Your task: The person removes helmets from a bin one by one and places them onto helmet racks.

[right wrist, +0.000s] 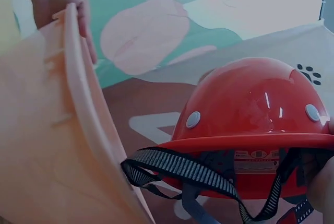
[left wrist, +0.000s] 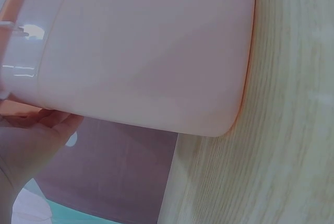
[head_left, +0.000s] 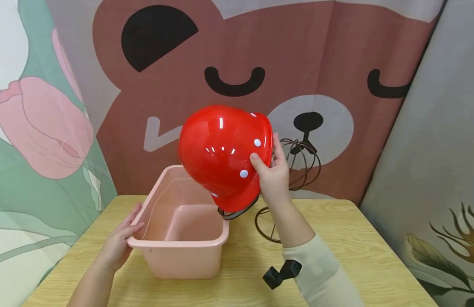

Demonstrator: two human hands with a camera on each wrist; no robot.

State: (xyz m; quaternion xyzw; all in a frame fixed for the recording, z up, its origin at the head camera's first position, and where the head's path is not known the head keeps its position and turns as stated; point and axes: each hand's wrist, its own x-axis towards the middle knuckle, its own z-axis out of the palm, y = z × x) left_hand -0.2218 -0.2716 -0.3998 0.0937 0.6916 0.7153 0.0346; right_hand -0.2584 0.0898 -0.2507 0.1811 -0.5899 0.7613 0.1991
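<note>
- The left hand [head_left: 119, 243] grips the pink basin [head_left: 183, 260] by its rim; the right hand [head_left: 275, 172] pinches the brim of the red helmet [head_left: 221, 149].
- The helmet hangs tilted above the basin's right side.
- Its dangling strap [right wrist: 193, 174] could snag the rim; the one-sided hold could let the helmet twist.

The helmet [head_left: 221, 149] is white-dotted red, its strap [right wrist: 182, 167] patterned black and grey; the tub [head_left: 183, 260] is pink, the table [head_left: 356, 256] yellowish wood-grained.

cream sleeve [head_left: 327, 270] on right arm [head_left: 296, 224]; boxy black two-part device [head_left: 291, 269] at cuff [head_left: 303, 251]; left forearm [head_left: 92, 279] bare
</note>
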